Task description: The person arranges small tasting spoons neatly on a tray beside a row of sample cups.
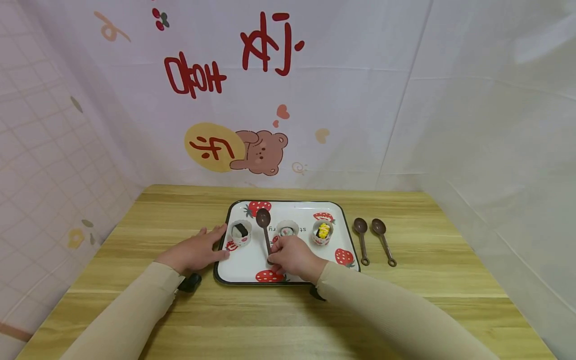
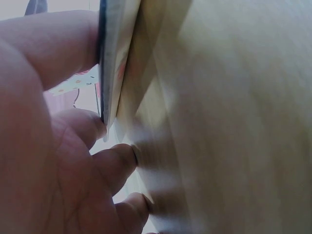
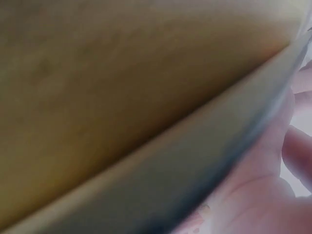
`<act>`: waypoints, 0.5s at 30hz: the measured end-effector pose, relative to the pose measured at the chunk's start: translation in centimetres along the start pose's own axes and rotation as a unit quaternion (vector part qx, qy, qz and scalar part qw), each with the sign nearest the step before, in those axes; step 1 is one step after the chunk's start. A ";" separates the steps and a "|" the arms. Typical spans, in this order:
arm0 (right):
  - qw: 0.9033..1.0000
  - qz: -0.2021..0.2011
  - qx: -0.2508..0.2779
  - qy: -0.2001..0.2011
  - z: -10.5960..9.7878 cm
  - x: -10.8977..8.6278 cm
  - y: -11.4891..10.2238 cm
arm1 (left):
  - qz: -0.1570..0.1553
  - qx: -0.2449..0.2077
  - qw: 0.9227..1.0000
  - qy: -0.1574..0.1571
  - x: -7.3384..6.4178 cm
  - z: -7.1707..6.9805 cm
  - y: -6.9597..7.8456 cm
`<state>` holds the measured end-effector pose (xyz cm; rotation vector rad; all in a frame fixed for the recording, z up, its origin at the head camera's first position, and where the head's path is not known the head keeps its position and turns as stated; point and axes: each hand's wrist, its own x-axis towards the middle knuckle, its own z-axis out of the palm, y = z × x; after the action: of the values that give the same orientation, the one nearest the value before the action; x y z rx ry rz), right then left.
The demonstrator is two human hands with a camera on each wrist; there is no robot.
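In the head view a white tray (image 1: pixel 243 270) with a dark rim and strawberry prints lies on the table. My right hand (image 1: pixel 294 257) pinches the handle end of a brown spoon (image 1: pixel 263 220), whose bowl points away from me over the tray. My left hand (image 1: pixel 195 250) touches the tray's left edge with its fingers spread. Three small cups are on the tray: the left cup (image 1: pixel 243 240) holds a black and white piece, the middle cup (image 1: pixel 290 225) a round whitish piece, the right cup (image 1: pixel 320 241) a yellow-topped piece. The right hand partly hides the middle cup.
Two more brown spoons, one (image 1: pixel 363 242) nearer the tray and another (image 1: pixel 385 242) farther right, lie on the wooden table (image 1: pixel 252 320). A white cloth (image 1: pixel 351 90) with printed figures hangs behind the table, and cloth also borders both sides.
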<state>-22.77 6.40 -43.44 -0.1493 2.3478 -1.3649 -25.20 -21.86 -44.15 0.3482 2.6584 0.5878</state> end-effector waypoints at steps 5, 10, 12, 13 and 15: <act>1.000 0.017 -0.012 -0.002 0.2 0.2 -0.1 | 0.001 0.001 1.000 -0.001 -0.1 -0.1 0.0; 0.999 0.033 -0.005 -0.004 0.4 0.4 0.0 | 0.001 0.004 1.000 0.000 0.0 -0.1 0.0; 0.999 0.039 0.000 -0.004 0.5 0.4 -0.1 | 0.002 0.006 1.000 0.001 0.0 0.0 0.0; 0.999 0.042 0.004 -0.005 0.5 0.4 -0.2 | 0.001 0.006 1.000 0.001 0.0 0.0 0.0; 0.999 0.048 0.009 -0.006 0.6 0.4 -0.3 | 0.001 0.005 1.000 0.001 -0.1 0.0 0.0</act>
<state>-22.95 5.70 -43.57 -0.0383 2.3022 -1.3346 -25.14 -21.87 -44.15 0.3523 2.6638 0.5764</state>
